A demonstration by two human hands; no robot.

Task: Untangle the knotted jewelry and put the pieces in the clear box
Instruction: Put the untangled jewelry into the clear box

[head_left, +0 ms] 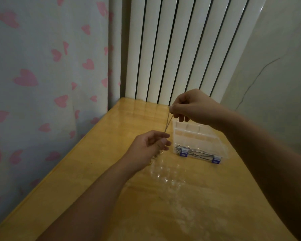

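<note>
A thin chain [168,121] is stretched taut in the air between my two hands. My right hand [193,106] pinches its upper end above the far side of the clear box [198,141]. My left hand [149,146] pinches the lower end, just left of the box. The box is a clear compartment case with two blue latches on its near side, standing on the wooden table [102,157]. Some metal pieces show through its front row. A few small shiny pieces [155,158] lie on the table under my left hand, partly hidden.
A white ribbed radiator [181,49] stands behind the table's far edge. A curtain with pink hearts [42,75] hangs along the left side. A pale wall is at right. Glare patches lie on the table's near middle.
</note>
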